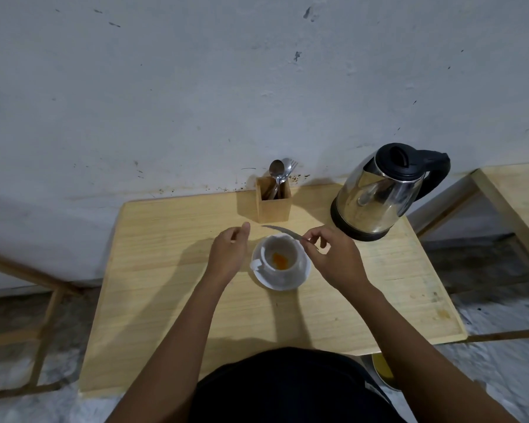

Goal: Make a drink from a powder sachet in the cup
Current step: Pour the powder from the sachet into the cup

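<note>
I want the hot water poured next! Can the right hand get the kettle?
Probably yes. The kettle stands just beyond the right hand with nothing between, but that hand is pinching the sachet, so it must drop that first.

Pale matt wooden table (171,300) with visible grain. Glossy white ceramic cup (280,259) and saucer (300,277). Mirror-polished steel kettle (376,193) with black plastic lid. Wooden holder (274,204) with shiny metal cutlery (280,172). Rough, scuffed painted wall (196,87).
</note>
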`<state>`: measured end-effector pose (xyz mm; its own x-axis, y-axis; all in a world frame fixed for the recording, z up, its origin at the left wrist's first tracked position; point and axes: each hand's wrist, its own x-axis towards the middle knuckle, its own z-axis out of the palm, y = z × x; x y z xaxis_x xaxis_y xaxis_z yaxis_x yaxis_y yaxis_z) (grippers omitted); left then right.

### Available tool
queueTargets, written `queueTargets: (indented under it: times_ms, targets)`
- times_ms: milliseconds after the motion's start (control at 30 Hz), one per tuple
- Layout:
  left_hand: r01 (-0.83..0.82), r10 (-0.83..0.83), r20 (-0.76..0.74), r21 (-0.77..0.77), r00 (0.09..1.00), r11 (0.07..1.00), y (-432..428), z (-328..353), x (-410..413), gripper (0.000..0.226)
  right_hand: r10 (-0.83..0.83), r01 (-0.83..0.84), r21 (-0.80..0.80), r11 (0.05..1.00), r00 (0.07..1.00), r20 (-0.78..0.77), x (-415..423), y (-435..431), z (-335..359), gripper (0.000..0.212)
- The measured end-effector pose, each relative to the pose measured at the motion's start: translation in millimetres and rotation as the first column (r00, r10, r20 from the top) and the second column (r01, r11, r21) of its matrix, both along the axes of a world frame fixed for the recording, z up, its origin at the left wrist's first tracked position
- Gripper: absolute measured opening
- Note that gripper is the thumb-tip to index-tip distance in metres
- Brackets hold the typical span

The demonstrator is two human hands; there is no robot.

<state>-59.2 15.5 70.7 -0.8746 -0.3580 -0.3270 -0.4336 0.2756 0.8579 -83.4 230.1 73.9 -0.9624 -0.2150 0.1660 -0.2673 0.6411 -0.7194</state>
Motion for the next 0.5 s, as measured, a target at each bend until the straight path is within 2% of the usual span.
queueTargets:
  times_ms: [67,133,200,267,367,500]
  targets:
    - [0.013,-0.039,0.133,0.188,0.990,0.982,-5,9,2,0.055,0.032,-0.020,0.066,0.998,0.983,-0.181,7,-5,-7,0.008]
    - [0.095,-0.165,0.171,0.355,0.971,0.930,-6,15,7,0.054,0.089,-0.052,0.123,0.991,0.943,-0.321,12,-9,-14,0.006]
    - [0.136,-0.205,0.107,0.449,0.973,0.883,-5,17,12,0.039,0.149,-0.089,0.165,0.982,0.906,-0.396,15,-16,-19,0.003]
    - [0.117,-0.160,0.053,0.469,0.986,0.875,-5,17,15,0.022,0.217,-0.145,0.196,0.970,0.879,-0.424,19,-23,-21,0.001]
    - [0.050,-0.074,0.048,0.383,0.996,0.923,-12,11,19,0.018,0.294,-0.219,0.239,0.946,0.890,-0.349,19,-31,-24,0.009]
    - [-0.098,0.085,0.059,0.271,0.995,0.958,-29,-2,29,0.016,0.233,-0.218,0.225,0.949,0.972,-0.040,13,-31,-31,0.048]
